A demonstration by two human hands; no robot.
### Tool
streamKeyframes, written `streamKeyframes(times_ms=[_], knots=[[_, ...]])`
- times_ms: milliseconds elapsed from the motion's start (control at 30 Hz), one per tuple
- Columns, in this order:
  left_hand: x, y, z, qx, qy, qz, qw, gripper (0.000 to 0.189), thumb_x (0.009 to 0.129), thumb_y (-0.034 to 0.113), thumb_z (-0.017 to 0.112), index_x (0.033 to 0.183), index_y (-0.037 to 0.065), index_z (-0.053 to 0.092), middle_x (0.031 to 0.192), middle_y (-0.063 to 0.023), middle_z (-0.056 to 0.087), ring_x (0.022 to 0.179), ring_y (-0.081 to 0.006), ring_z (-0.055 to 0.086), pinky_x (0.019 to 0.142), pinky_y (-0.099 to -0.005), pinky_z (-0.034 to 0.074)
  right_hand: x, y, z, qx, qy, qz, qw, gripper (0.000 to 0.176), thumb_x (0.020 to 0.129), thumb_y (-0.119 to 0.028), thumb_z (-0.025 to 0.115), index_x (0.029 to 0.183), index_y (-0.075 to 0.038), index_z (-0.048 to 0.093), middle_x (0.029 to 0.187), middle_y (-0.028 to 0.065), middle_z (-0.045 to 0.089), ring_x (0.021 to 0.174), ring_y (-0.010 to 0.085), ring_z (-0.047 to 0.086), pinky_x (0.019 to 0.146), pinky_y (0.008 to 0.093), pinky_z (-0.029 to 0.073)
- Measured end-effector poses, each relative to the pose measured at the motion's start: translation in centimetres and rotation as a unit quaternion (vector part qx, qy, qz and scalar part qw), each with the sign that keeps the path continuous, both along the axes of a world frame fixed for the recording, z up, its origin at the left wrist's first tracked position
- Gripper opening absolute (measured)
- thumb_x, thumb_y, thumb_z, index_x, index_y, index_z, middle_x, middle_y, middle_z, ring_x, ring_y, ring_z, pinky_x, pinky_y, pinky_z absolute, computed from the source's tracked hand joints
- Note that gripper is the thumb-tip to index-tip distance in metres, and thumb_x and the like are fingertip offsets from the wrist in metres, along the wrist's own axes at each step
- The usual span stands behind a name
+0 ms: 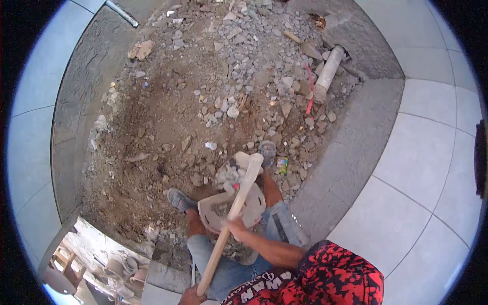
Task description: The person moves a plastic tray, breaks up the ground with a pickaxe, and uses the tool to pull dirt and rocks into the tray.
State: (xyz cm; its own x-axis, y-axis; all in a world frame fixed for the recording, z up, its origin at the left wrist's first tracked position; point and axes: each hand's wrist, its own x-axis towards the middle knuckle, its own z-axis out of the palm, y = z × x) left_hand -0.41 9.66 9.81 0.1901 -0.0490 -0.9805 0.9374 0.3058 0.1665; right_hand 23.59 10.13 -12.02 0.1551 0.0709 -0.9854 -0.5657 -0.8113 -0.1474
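Observation:
A long wooden-handled hoe [219, 254] slants up from the bottom of the view, its dusty head at the far end over loose rubble. My right hand [235, 229] is closed around the middle of the handle. Lower down, my left hand [191, 296] grips near the handle's butt end and is partly cut off by the frame. Under the handle, between my legs, sits a pale shallow basin [209, 209] with slots in its rim. Broken rubble [229, 175] lies at its far edge, beside the hoe head; the blade itself is hard to make out.
Soil and broken stones [173, 117] fill the pit, bordered by a grey concrete edge [351, 147] and pale floor tiles [412, 147]. A pipe [330, 68] sticks out at upper right near a red strip [309, 89]. Several buckets [116, 268] stand at lower left.

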Motion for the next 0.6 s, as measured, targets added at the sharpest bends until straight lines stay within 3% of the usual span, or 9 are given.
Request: streamKeyframes(times_ms=[100, 233, 267, 333, 367, 400, 433, 500, 600], knots=[[0.2, -2.9, -5.6, 0.005, 0.008, -0.08, 0.997, 0.053, 0.064, 0.034, 0.064, 0.105, 0.004, 0.047, 0.094, -0.0206, 0.056, 0.087, -0.0369, 0.054, 0.075, -0.0432, 0.044, 4.2, 0.3, -5.9, 0.085, 0.004, 0.052, 0.995, 0.046, 0.073, -0.015, 0.061, 0.108, 0.002, 0.035, 0.088, 0.0146, 0.054, 0.075, 0.0243, 0.057, 0.062, 0.0354, 0.048], [17.4, 8.5, -14.6, 0.227, -0.146, -0.035, 0.962, 0.046, 0.068, 0.029, 0.059, 0.104, 0.002, 0.049, 0.095, -0.0204, 0.056, 0.089, -0.0373, 0.054, 0.074, -0.0437, 0.044, 20.6, 18.1, -5.4, 0.192, -0.296, 0.239, 0.905, 0.053, 0.075, -0.019, 0.061, 0.115, 0.002, 0.032, 0.089, 0.0169, 0.054, 0.077, 0.0259, 0.054, 0.067, 0.0359, 0.044], [22.0, 12.0, -17.2, 0.191, -0.076, -0.019, 0.979, 0.043, 0.069, 0.025, 0.058, 0.104, 0.002, 0.049, 0.095, -0.0208, 0.056, 0.088, -0.0373, 0.054, 0.074, -0.0442, 0.043, 24.7, 22.5, -7.6, 0.242, -0.338, 0.231, 0.88, 0.042, 0.077, -0.017, 0.057, 0.108, 0.002, 0.036, 0.083, 0.0143, 0.054, 0.073, 0.0235, 0.055, 0.063, 0.0353, 0.045], [30.3, 19.3, -22.1, 0.273, -0.18, 0.13, 0.936, 0.035, 0.067, 0.022, 0.059, 0.094, 0.001, 0.052, 0.087, -0.0206, 0.057, 0.082, -0.0351, 0.056, 0.068, -0.0414, 0.044, 32.6, 31.0, -12.3, 0.336, -0.419, 0.222, 0.814, 0.02, 0.082, -0.014, 0.051, 0.093, 0.001, 0.045, 0.07, 0.0093, 0.055, 0.064, 0.0187, 0.056, 0.056, 0.0342, 0.046], [33.8, 23.2, -24.2, 0.358, -0.254, 0.052, 0.897, 0.035, 0.065, 0.022, 0.06, 0.09, 0.0, 0.051, 0.082, -0.0195, 0.057, 0.078, -0.034, 0.056, 0.067, -0.04, 0.045, 33.9, 35.6, -8.6, 0.348, -0.425, 0.234, 0.802, 0.02, 0.081, -0.016, 0.051, 0.089, 0.001, 0.046, 0.069, 0.0084, 0.054, 0.061, 0.0189, 0.056, 0.055, 0.0344, 0.046], [36.9, 26.5, -25.0, 0.379, -0.258, 0.119, 0.881, 0.032, 0.064, 0.022, 0.061, 0.084, -0.001, 0.052, 0.077, -0.0184, 0.057, 0.074, -0.0328, 0.056, 0.066, -0.039, 0.045, 37.2, 38.9, -13.6, 0.324, -0.618, 0.306, 0.647, 0.022, 0.08, -0.018, 0.053, 0.085, 0.002, 0.047, 0.067, 0.0092, 0.053, 0.054, 0.0204, 0.054, 0.048, 0.0345, 0.044], [39.2, 29.8, -24.8, 0.376, -0.262, 0.18, 0.87, 0.03, 0.064, 0.023, 0.061, 0.081, -0.001, 0.053, 0.074, -0.0172, 0.057, 0.069, -0.0312, 0.056, 0.063, -0.0383, 0.045, 37.3, 41.3, -9.8, 0.274, -0.44, 0.275, 0.81, 0.027, 0.078, -0.02, 0.055, 0.086, 0.006, 0.05, 0.072, 0.0136, 0.055, 0.053, 0.0227, 0.055, 0.048, 0.0356, 0.045], [40.7, 33.8, -24.1, 0.335, -0.261, 0.178, 0.888, 0.032, 0.064, 0.025, 0.061, 0.082, -0.001, 0.053, 0.07, -0.0163, 0.058, 0.064, -0.03, 0.057, 0.059, -0.0384, 0.045, 36.8, 44.6, -8.6, 0.25, -0.381, 0.277, 0.846, 0.047, 0.076, -0.03, 0.054, 0.098, 0.011, 0.051, 0.087, 0.022, 0.058, 0.083, 0.0297, 0.059, 0.07, 0.0397, 0.046], [38.0, 33.6, -24.2, 0.298, -0.244, 0.227, 0.895, 0.038, 0.063, 0.027, 0.061, 0.09, 0.0, 0.055, 0.07, -0.0159, 0.059, 0.065, -0.029, 0.057, 0.059, -0.0375, 0.045, 33.4, 45.0, -7.6, 0.197, -0.366, 0.379, 0.827, 0.035, 0.076, -0.021, 0.055, 0.089, 0.012, 0.053, 0.078, 0.0208, 0.057, 0.062, 0.0243, 0.058, 0.053, 0.0363, 0.047]])
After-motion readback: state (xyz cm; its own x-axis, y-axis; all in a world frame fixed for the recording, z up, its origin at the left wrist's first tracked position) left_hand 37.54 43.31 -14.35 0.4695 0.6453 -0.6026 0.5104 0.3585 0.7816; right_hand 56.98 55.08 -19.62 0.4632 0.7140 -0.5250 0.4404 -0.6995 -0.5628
